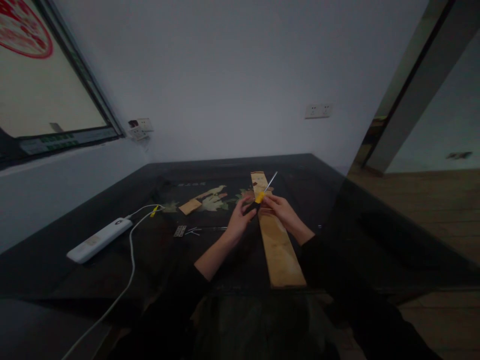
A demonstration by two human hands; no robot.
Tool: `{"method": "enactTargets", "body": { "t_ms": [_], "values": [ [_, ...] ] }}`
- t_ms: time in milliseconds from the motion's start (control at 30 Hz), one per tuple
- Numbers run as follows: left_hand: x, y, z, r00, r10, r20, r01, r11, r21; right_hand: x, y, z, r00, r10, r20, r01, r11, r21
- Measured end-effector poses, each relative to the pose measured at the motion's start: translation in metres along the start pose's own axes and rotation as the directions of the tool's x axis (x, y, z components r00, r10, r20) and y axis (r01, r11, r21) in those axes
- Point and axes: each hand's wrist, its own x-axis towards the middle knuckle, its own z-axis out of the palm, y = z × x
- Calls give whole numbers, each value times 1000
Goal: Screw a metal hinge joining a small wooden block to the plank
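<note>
A screwdriver (260,197) with a yellow and black handle is held above a long wooden board, its metal shaft slanting up to the right. My left hand (240,216) is closed around the black end of the handle. The fingers of my right hand (282,212) pinch the yellow part near the shaft. Beneath both hands, the wooden board (281,250) lies lengthwise on the dark table (232,265). To the left are a small metal plate with holes (180,231), probably a hinge, and several thin screws (193,231).
A small wooden block (190,206) lies left of the board. Farther left sits a white power strip (100,240), its cable (132,255) running off the table's front edge. Wall sockets (318,111) are on the wall behind. A window (48,75) is at left.
</note>
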Motion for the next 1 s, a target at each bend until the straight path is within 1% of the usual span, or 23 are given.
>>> {"method": "enactTargets", "body": {
  "t_ms": [100, 200, 267, 333, 400, 433, 500, 567, 600, 667, 767, 900, 933, 1000],
  "values": [
    [-3, -3, 8, 999, 42, 15, -42, 998, 40, -3, 5, 0, 998, -33, -52, 37, 996, 77],
    [-4, -7, 10, 991, 105, 82, -110, 992, 65, -4, 6, 1, 994, -25, -106, 38, 992, 120],
    [-5, -12, 12, 986, 126, 113, -134, 989, 66, -3, 5, 0, 991, -43, -127, 61, 988, 141],
    [-6, -17, 14, 982, 152, 114, -161, 984, 78, -1, 2, -5, 985, -81, -153, 101, 987, 128],
    [-9, -22, 16, 971, 207, 123, -225, 962, 156, 2, -3, -17, 966, -131, -221, 147, 987, 60],
    [-11, -23, 17, 959, 241, 153, -271, 936, 224, 4, -5, -25, 951, -157, -265, 162, 987, 0],
    [-15, -23, 18, 917, 281, 282, -374, 853, 366, 8, -9, -43, 918, -197, -345, 136, 972, -192],
    [-20, -20, 19, 859, 252, 447, -459, 766, 450, 13, -11, -61, 895, -221, -387, 37, 902, -429],
    [-23, -19, 19, 831, 216, 513, -481, 742, 467, 16, -11, -69, 893, -220, -393, -5, 868, -497],
    [-27, -16, 20, 793, 146, 592, -490, 730, 476, 19, -8, -81, 900, -204, -386, -69, 807, -587],
    [-29, -15, 20, 765, 81, 639, -475, 741, 474, 20, -1, -86, 920, -162, -356, -140, 713, -687],
    [-29, -18, 19, 716, 31, 698, -509, 708, 490, 14, 6, -80, 941, -105, -323, -220, 536, -815],
    [-29, -19, 19, 711, 31, 703, -514, 705, 489, 12, 7, -77, 944, -88, -317, -236, 489, -840],
    [-29, -19, 19, 716, 38, 697, -519, 697, 495, 7, 5, -72, 950, -54, -308, -262, 400, -878]
  ]
}}
